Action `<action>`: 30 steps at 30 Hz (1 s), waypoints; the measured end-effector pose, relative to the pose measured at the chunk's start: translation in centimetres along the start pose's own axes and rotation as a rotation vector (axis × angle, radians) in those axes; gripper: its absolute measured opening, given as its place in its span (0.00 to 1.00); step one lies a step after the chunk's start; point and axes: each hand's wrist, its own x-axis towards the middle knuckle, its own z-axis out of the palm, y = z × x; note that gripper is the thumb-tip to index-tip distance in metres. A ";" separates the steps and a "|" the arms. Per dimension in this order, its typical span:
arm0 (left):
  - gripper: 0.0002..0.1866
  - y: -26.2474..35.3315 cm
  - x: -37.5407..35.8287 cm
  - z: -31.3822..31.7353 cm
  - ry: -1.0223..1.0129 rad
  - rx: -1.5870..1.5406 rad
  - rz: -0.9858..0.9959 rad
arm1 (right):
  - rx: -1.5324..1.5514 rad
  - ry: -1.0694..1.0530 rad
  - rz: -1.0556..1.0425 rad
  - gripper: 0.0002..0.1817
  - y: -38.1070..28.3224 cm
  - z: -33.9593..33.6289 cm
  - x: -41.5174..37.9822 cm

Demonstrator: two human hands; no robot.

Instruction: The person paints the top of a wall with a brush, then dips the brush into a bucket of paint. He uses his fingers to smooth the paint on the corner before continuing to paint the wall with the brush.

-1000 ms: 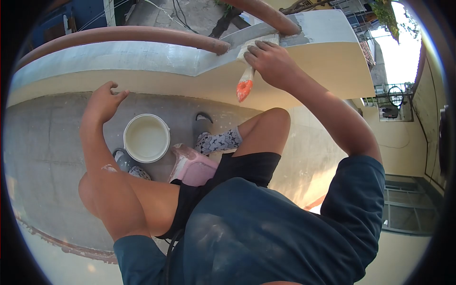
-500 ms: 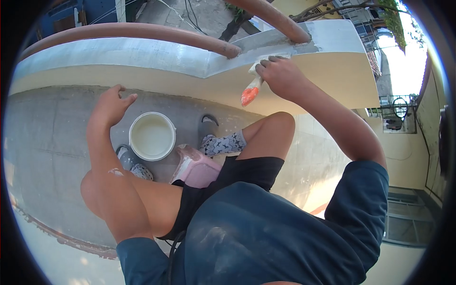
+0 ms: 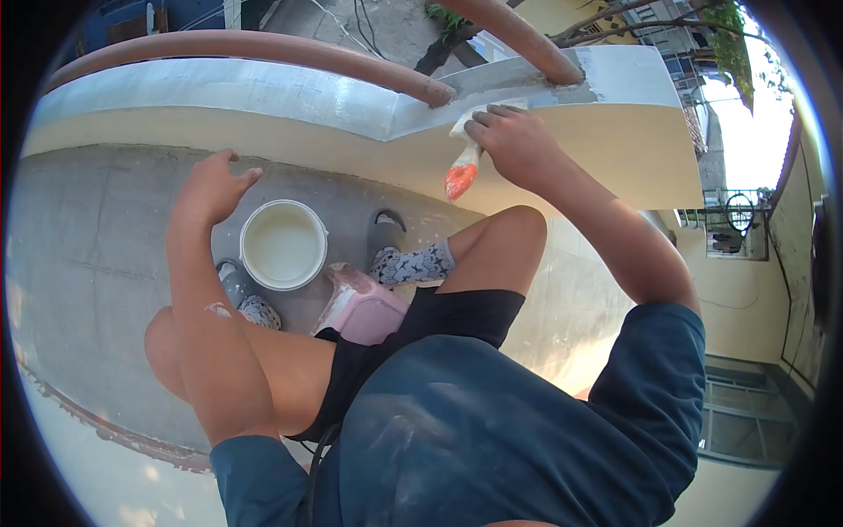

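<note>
My right hand (image 3: 514, 140) grips a paint brush (image 3: 462, 174) with an orange-red handle end, held against the top edge of the low wall (image 3: 606, 140). Its bristles are mostly hidden by my fingers. My left hand (image 3: 216, 184) hangs over the floor with its thumb and fingers apart and nothing in it. Just below and right of that hand stands a white bucket (image 3: 284, 245) of pale paint between my feet. I sit on a pink plastic stool (image 3: 373, 312) smeared with white.
Brown pipe rails (image 3: 255, 48) rise from the grey-white ledge (image 3: 351, 110) atop the wall. The concrete floor (image 3: 97, 228) lies at left. A window (image 3: 746, 413) is at the lower right; branches and buildings show beyond the wall.
My right hand and the brush have shifted slightly left along the wall's edge. The view has moved a little; my left hand is still apart from everything.
</note>
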 end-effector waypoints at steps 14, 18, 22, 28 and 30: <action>0.30 0.2 -0.6 0.0 0.008 -0.009 -0.009 | 0.013 -0.028 0.141 0.14 3.8 3.4 4.9; 0.30 0.5 -1.5 -0.2 0.017 -0.027 -0.016 | -0.111 -0.329 0.164 0.14 1.9 1.2 4.3; 0.31 -0.7 -0.7 -0.6 0.020 -0.064 -0.021 | 0.008 -0.151 0.112 0.16 2.8 0.4 4.6; 0.30 -0.5 -1.4 -0.2 0.034 -0.045 0.002 | -0.076 -0.283 0.151 0.18 4.7 2.8 4.9; 0.30 -1.0 -1.1 -0.2 0.035 -0.042 -0.022 | 0.022 -0.360 0.178 0.18 2.9 -0.3 4.8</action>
